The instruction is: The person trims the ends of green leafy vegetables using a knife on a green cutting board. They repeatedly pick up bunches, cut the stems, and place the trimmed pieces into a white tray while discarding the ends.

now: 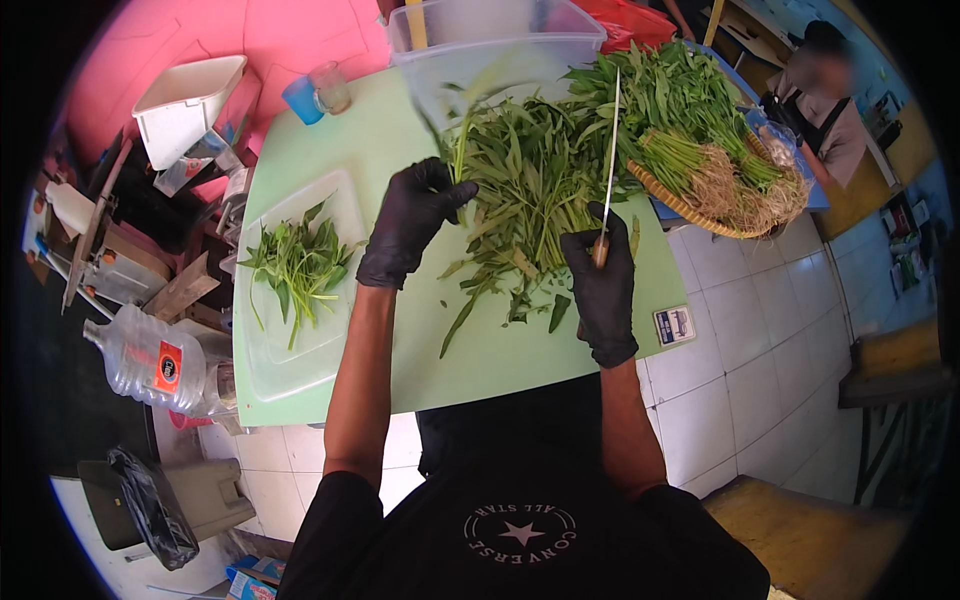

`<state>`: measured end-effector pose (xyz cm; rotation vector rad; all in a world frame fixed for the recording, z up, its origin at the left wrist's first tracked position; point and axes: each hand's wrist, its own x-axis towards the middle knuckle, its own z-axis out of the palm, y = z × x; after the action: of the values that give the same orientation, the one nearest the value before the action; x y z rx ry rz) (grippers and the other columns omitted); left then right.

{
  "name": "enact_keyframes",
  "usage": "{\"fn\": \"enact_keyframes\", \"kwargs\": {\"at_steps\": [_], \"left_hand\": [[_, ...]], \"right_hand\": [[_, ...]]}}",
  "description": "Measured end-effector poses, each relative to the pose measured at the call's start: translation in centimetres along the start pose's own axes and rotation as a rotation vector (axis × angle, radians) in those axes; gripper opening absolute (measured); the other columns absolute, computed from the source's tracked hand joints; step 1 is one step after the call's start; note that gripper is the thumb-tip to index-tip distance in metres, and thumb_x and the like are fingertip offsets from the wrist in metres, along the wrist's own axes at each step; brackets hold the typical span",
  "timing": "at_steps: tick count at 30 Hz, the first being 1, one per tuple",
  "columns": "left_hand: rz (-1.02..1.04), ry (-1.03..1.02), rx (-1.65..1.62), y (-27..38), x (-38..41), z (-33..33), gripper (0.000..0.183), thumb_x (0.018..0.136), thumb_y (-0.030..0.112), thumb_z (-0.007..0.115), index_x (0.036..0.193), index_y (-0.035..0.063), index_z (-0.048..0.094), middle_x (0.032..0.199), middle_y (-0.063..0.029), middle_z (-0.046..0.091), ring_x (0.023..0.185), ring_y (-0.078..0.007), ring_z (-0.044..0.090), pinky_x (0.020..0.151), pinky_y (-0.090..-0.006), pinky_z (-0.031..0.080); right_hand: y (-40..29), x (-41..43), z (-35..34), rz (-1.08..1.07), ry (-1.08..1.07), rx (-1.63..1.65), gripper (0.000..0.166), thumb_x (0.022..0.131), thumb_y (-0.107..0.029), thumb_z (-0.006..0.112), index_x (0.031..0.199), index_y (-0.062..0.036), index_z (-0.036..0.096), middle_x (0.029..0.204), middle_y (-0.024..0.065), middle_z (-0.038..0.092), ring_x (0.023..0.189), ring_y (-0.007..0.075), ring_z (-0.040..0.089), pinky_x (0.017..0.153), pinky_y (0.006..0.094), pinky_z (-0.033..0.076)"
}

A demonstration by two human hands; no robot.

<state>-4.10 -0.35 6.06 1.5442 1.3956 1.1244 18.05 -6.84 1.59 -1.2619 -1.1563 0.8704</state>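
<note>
My left hand (420, 217), in a black glove, grips a stem of leafy greens (459, 150) whose upper leaves are blurred. In my gloved right hand (604, 289) is a knife (611, 157), held by its wooden handle with the long thin blade pointing away from me. Between and beyond my hands a heap of long-leaved greens (525, 180) lies on the light green table (435, 382), with loose leaves and scraps at its near side. On a translucent plastic lid (285, 375) to the left rests a small pile of greens (296, 262).
A woven basket (694, 214) at the right holds rooted bundles of greens (720, 165). A clear plastic bin (499, 45), a blue cup (303, 101) and a glass mug (330, 88) are at the far side. A person (821, 105) is at the upper right.
</note>
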Motion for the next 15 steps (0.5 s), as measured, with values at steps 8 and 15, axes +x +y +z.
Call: {"fn": "enact_keyframes", "kwargs": {"at_steps": [8,15], "left_hand": [[-0.137,-0.114,-0.515,-2.0,-1.9,1.2,0.026,0.088,0.016,0.074,0.107,0.0011,0.066,0.084,-0.004,0.066,0.068,-0.0142,0.062,0.062,-0.0277,0.049],[-0.06,0.101,-0.654,-2.3,-2.6,2.6,0.012,0.087,0.011,0.075,0.092,0.0031,0.067,0.078,-0.003,0.065,0.064,-0.0115,0.057,0.06,-0.0267,0.048]], "right_hand": [[-0.6,-1.1,1.3,-0.03,-0.222,0.141,0.05,0.098,-0.02,0.056,0.139,0.0011,0.036,0.087,0.0056,0.056,0.075,0.0121,0.051,0.072,0.028,0.045],[1.0,-1.7,2.0,-0.115,-0.4,0.183,0.053,0.102,-0.027,0.051,0.146,-0.0044,0.031,0.09,0.0035,0.06,0.06,0.0048,0.046,0.054,0.0199,0.041]]}}
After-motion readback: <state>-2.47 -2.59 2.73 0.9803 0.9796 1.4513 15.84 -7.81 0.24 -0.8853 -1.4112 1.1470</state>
